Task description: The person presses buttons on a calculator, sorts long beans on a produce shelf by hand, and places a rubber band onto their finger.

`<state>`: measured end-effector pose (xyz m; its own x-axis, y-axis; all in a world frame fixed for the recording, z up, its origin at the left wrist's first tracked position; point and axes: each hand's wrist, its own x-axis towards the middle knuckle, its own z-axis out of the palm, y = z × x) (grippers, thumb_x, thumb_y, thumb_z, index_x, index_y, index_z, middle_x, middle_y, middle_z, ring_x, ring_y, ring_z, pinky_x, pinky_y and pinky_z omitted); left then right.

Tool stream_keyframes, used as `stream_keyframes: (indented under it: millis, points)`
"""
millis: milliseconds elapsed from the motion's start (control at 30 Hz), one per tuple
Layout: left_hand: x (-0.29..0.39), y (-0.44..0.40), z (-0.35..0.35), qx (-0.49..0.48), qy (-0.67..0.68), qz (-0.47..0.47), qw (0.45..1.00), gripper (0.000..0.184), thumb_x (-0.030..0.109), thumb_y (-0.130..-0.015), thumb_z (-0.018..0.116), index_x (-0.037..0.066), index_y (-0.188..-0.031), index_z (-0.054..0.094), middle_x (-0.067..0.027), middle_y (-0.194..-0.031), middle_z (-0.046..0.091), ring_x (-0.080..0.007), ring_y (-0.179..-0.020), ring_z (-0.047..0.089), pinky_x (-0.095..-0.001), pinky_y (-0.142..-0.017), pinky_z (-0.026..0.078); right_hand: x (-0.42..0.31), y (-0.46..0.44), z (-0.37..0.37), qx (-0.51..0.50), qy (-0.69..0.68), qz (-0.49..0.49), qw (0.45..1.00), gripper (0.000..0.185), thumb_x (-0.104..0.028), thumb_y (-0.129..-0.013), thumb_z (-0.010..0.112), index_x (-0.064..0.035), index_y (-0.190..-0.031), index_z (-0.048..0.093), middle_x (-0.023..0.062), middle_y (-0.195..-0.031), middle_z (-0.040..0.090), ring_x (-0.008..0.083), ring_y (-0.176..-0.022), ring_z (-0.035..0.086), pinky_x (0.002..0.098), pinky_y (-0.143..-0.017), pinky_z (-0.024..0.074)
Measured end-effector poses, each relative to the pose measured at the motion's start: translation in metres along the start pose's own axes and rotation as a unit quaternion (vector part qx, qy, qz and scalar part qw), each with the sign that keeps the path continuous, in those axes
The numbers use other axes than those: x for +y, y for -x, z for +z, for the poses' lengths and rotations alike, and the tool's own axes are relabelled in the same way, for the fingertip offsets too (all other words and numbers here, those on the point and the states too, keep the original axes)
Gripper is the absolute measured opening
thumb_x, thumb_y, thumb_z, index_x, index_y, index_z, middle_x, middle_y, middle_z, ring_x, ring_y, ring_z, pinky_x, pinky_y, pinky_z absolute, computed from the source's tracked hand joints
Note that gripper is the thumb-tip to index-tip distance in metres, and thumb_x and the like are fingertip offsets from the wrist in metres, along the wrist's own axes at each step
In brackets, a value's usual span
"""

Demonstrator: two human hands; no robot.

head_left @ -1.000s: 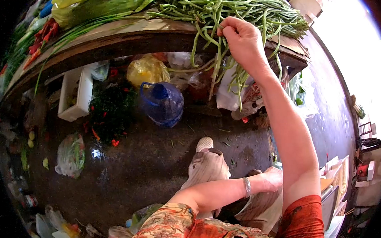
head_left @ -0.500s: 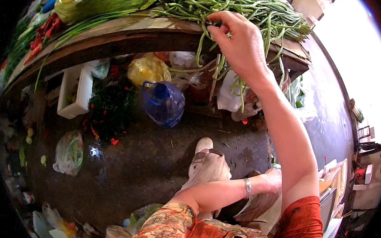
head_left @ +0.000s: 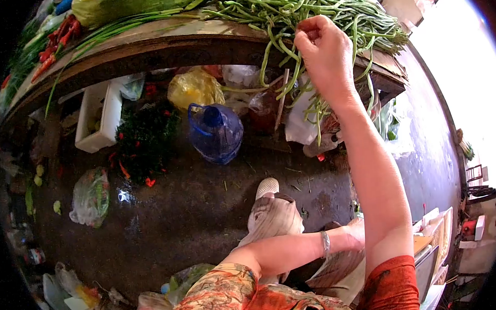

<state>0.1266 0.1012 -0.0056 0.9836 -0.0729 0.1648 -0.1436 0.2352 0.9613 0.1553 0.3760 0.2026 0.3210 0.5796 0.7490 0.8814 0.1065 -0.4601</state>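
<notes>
A large heap of green long beans (head_left: 307, 0) lies on the wooden tabletop, with several hanging over its front edge. My right hand (head_left: 328, 52) is at the front of the heap, its thumb and fingers curled in a pinch on the beans; how many they hold is hidden. Bean ends dangle below and behind that wrist. Low down, my left hand (head_left: 355, 233) is near my trouser leg, a silver bracelet (head_left: 326, 244) on its wrist. My right forearm covers the left fingers.
Under the wooden table (head_left: 164, 50) stand a blue plastic jug (head_left: 216, 137), a yellow bag (head_left: 195, 89) and a white foam box (head_left: 96, 121). Red chillies (head_left: 62, 38) and a green-yellow bag (head_left: 133, 6) lie on the tabletop's left. A bagged vegetable (head_left: 91, 197) sits on the floor.
My right hand has shifted a little to the right along the heap, still pinched. Some beans at the table edge have moved with it. My left hand stays about where it was.
</notes>
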Motion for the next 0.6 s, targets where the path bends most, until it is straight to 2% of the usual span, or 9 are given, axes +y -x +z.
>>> stream_keyframes:
  millis: [67, 167, 233, 333, 400, 433, 533, 600]
  points:
    - [0.005, 0.003, -0.001, 0.026, -0.127, 0.075, 0.989, 0.034, 0.030, -0.084, 0.057, 0.006, -0.106, 0.064, -0.0175, -0.103, 0.066, -0.0319, -0.094, 0.062, -0.0395, -0.077, 0.050, 0.001, -0.005, -0.002, -0.027, 0.016, 0.041, 0.999, 0.020, -0.017, -0.077, 0.062, 0.0022, -0.084, 0.065, 0.0198, -0.078, 0.066, 0.0349, -0.076, 0.065, 0.0411, -0.073, 0.0503]
    - [0.002, 0.001, 0.000, 0.004, -0.116, 0.075, 0.990, 0.036, 0.032, -0.084, 0.056, 0.005, -0.106, 0.064, -0.0181, -0.103, 0.065, -0.0324, -0.094, 0.062, -0.0396, -0.080, 0.049, 0.001, -0.006, -0.008, -0.035, 0.048, 0.040, 0.997, 0.023, -0.019, -0.075, 0.063, 0.0027, -0.082, 0.065, 0.0210, -0.076, 0.065, 0.0354, -0.076, 0.065, 0.0409, -0.073, 0.0502]
    - [0.022, 0.007, -0.005, 0.019, -0.106, 0.048, 0.993, 0.037, 0.033, -0.084, 0.056, 0.004, -0.106, 0.064, -0.0186, -0.104, 0.065, -0.0327, -0.096, 0.061, -0.0397, -0.082, 0.048, 0.000, -0.006, -0.010, -0.050, 0.072, 0.061, 0.994, 0.023, -0.020, -0.075, 0.064, 0.0028, -0.080, 0.065, 0.0216, -0.076, 0.065, 0.0363, -0.076, 0.064, 0.0418, -0.073, 0.0498]
    - [0.037, 0.013, -0.012, 0.019, -0.132, 0.033, 0.990, 0.038, 0.034, -0.085, 0.056, 0.004, -0.107, 0.064, -0.0194, -0.106, 0.064, -0.0337, -0.097, 0.060, -0.0391, -0.083, 0.048, 0.006, -0.002, -0.009, -0.057, 0.072, 0.040, 0.995, 0.022, -0.019, -0.074, 0.064, 0.0027, -0.080, 0.065, 0.0214, -0.072, 0.063, 0.0345, -0.071, 0.064, 0.0402, -0.070, 0.0499]
    - [0.031, 0.011, -0.012, 0.007, -0.157, 0.045, 0.986, 0.039, 0.034, -0.085, 0.056, 0.004, -0.109, 0.064, -0.0192, -0.109, 0.064, -0.0330, -0.100, 0.059, -0.0389, -0.086, 0.046, 0.009, 0.001, -0.005, -0.027, -0.026, 0.055, 0.998, 0.021, -0.017, -0.074, 0.064, 0.0028, -0.078, 0.064, 0.0159, -0.066, 0.062, 0.0243, -0.062, 0.061, 0.0339, -0.064, 0.0488]
    - [0.024, 0.009, -0.010, 0.001, -0.170, 0.051, 0.984, 0.040, 0.035, -0.085, 0.056, 0.005, -0.110, 0.063, -0.0191, -0.110, 0.063, -0.0327, -0.102, 0.059, -0.0389, -0.087, 0.045, 0.014, 0.002, -0.003, -0.028, -0.026, 0.055, 0.998, 0.021, -0.017, -0.074, 0.064, 0.0028, -0.078, 0.064, 0.0159, -0.066, 0.062, 0.0243, -0.062, 0.061, 0.0339, -0.064, 0.0488]
    - [0.015, 0.006, -0.008, -0.014, -0.194, 0.064, 0.979, 0.040, 0.035, -0.085, 0.056, 0.005, -0.111, 0.063, -0.0187, -0.112, 0.063, -0.0321, -0.104, 0.058, -0.0387, -0.089, 0.044, 0.020, 0.003, 0.003, 0.011, -0.205, 0.090, 0.974, 0.014, -0.012, -0.077, 0.063, 0.0013, -0.079, 0.062, 0.0001, -0.065, 0.058, 0.0059, -0.062, 0.049, 0.0227, -0.059, 0.0429]
    - [0.014, 0.007, -0.008, -0.019, -0.195, 0.068, 0.978, 0.040, 0.035, -0.085, 0.056, 0.005, -0.111, 0.063, -0.0184, -0.113, 0.063, -0.0318, -0.104, 0.057, -0.0386, -0.089, 0.044, 0.018, 0.005, 0.005, 0.007, -0.249, 0.073, 0.966, 0.012, -0.011, -0.077, 0.062, 0.0010, -0.080, 0.062, -0.0007, -0.066, 0.057, 0.0056, -0.062, 0.049, 0.0224, -0.059, 0.0429]
